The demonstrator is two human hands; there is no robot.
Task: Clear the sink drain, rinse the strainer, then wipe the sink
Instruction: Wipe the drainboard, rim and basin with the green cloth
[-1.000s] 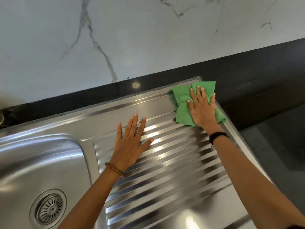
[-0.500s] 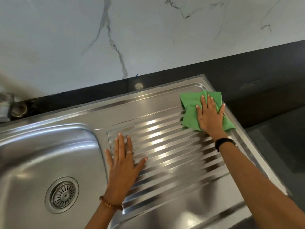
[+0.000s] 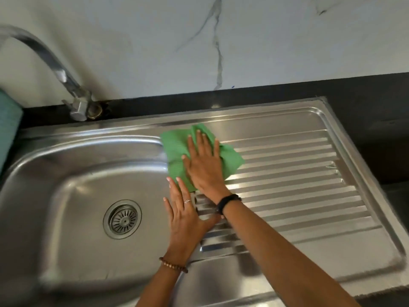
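A green cloth (image 3: 174,149) lies flat on the steel sink's ribbed drainboard (image 3: 298,173), at its left end beside the basin (image 3: 73,189). My right hand (image 3: 204,165) presses on the cloth with straight fingers. My left hand (image 3: 184,216) rests flat on the steel just below, at the rim between basin and drainboard, its fingertips touching the cloth's lower edge. The round metal strainer (image 3: 122,219) sits in the drain at the basin's bottom.
A curved metal tap (image 3: 59,72) rises at the back left from the black counter (image 3: 365,103). A teal object (image 3: 8,129) shows at the left edge. A white marble wall stands behind. Dark floor lies beyond the counter's right side.
My right hand has slid the green cloth from the drainboard's far right corner leftward to the basin's edge. My left hand has shifted left to the rim. The view has panned left, showing the tap.
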